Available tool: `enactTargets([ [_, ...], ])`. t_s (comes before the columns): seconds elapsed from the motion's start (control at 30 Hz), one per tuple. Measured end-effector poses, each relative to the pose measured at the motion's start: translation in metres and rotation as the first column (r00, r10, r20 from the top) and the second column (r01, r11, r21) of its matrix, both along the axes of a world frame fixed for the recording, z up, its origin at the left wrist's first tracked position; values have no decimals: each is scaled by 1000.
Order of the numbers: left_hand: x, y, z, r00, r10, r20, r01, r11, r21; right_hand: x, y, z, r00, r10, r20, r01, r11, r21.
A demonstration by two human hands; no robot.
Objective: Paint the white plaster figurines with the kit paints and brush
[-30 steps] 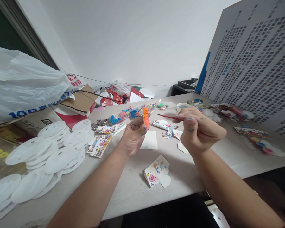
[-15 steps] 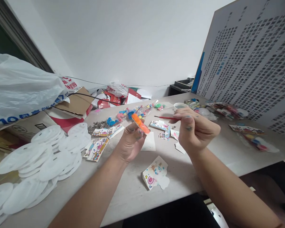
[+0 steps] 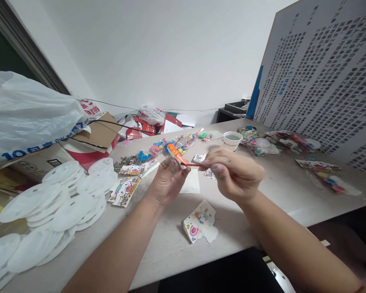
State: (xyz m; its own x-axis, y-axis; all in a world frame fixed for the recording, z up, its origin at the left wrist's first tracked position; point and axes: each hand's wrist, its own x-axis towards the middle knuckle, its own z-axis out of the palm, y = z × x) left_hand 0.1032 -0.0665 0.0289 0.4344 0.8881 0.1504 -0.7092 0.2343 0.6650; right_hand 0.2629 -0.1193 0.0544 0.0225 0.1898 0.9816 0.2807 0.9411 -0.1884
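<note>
1. One orange-faced piece takes centre stage, held up above the table, tilted, its pale edge showing.
2. Clamped on it: the left hand, thumb and fingers pinching the lower end.
3. And in comes the red brush, dark tip right at the piece's lower end! Touching or only just clear? Cannot tell from here.
4. Gripping that brush is the right hand, thumb and fingers closed together around the handle.
5. Step in hand, by the look of it: brushwork along the edge. The next move seems to call for a still left pinch and a light, short stroke, brush kept clear of the thumb.
6. Below and behind, a white sheet lies flat; nearer the front edge, a paint-smudged torn card.
7. Beyond the right hand stands a paper cup, liquid apparently inside.
8. Out wide on the left, white discs overlap in heaps; far right, a printed board leans tall.
</note>
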Motion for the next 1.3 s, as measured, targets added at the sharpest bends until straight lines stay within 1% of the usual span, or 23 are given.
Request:
enactTargets([
  [0.07, 0, 0, 1, 1000, 2, 5, -2, 1000, 13, 1, -1, 1, 998, -16, 62, 14, 999, 36],
  [0.1, 1, -1, 1, 1000, 3, 6, -3, 1000, 17, 1, -2, 1, 998, -22, 65, 19, 999, 51],
  [0.23, 1, 0, 0, 1000, 4, 14, -5, 1000, 11, 2, -1, 2, 999, -39, 20, 37, 994, 99],
  [0.4, 0, 0, -1, 999, -1, 38, 0, 1000, 13, 2, 1, 2, 991, -43, 124, 27, 991, 128],
  [0.57, 0, -2, 1, 998, 4, 55, -4, 1000, -14, 3, 0, 3, 995, -82, 64, 71, 984, 164],
  [0.7, 0, -3, 3, 998, -18, 68, 18, 1000, 4, 2, 0, 3, 988, -63, 140, 41, 987, 155],
  [0.77, 0, -3, 4, 996, -26, 89, 26, 1000, -6, 1, 0, 3, 990, -54, 129, 33, 987, 159],
  [0.87, -2, -4, 6, 995, -50, 88, 53, 998, -35, 1, -2, 3, 994, -72, 79, 56, 982, 182],
  [1.03, -4, -7, 8, 988, -126, 90, 131, 990, -51, -1, -4, 3, 985, -59, 160, 34, 987, 159],
  [1.1, -4, -8, 8, 982, -156, 107, 162, 986, -46, -2, -3, 2, 986, -55, 159, 30, 988, 154],
  [1.2, -4, -8, 6, 981, -166, 101, 171, 984, -44, -4, -4, 1, 991, -69, 112, 49, 984, 169],
  [1.3, -4, -8, 6, 986, -152, 69, 156, 985, -68, -6, -5, 1, 981, -96, 168, 68, 984, 163],
])
